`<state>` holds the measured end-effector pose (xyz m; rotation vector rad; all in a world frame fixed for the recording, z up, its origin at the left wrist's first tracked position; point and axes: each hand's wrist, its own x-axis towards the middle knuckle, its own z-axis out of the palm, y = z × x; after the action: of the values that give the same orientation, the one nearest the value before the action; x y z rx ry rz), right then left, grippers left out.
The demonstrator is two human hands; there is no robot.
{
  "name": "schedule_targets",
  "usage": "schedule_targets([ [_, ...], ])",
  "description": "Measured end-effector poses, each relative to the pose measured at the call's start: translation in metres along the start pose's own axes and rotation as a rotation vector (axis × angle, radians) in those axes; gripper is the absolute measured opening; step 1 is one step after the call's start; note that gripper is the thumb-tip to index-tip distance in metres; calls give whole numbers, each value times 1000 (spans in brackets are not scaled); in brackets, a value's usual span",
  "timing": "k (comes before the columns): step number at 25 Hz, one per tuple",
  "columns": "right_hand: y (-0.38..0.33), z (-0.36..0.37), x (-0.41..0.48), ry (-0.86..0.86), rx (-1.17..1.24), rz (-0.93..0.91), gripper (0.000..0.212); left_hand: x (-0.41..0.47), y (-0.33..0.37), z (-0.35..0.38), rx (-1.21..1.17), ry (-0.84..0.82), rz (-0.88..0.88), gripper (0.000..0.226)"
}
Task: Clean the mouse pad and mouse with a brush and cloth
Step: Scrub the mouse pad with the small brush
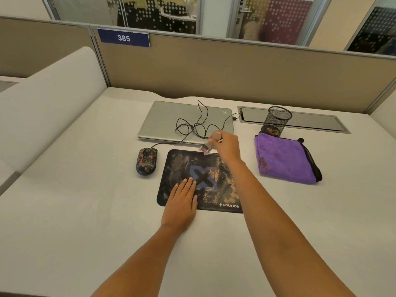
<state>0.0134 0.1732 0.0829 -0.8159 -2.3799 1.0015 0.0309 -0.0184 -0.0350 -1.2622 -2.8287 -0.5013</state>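
Observation:
A black mouse pad [182, 166] with a blue X and tan dust lies in the middle of the desk. My left hand [182, 200] presses flat on its near left part, fingers straight. My right hand [227, 144] grips a small brush [206, 148] by its handle, its pale bristles touching the pad's far edge. A dusty black wired mouse [146, 160] sits just left of the pad. A folded purple cloth [285, 159] lies to the right, apart from both hands.
A shut silver laptop [167, 118] lies behind the pad with the mouse cable [197, 125] coiled on it. A black mesh pen cup [276, 121] stands by a cable tray [317, 121] at the back right. Beige partitions [214, 69] close the desk's far side.

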Motion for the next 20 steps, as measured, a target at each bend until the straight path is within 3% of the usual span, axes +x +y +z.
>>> schedule_targets([
  [5, 0, -4, -12, -328, -133, -235, 9, 0, 0, 1, 13, 5, 1, 51],
  [8, -3, -18, -10, -525, -191, -243, 10, 0, 0, 1, 11, 5, -3, 51],
  [14, -10, -6, -10, -236, -98, -189, 13, 0, 0, 0, 7, 4, -1, 51],
  [17, -11, 1, -19, -287, -142, -198, 13, 0, 0, 1, 7, 10, -1, 51],
  [20, -15, -14, -23, -492, -215, -239, 11, 0, -1, 1, 2, 9, -5, 52],
])
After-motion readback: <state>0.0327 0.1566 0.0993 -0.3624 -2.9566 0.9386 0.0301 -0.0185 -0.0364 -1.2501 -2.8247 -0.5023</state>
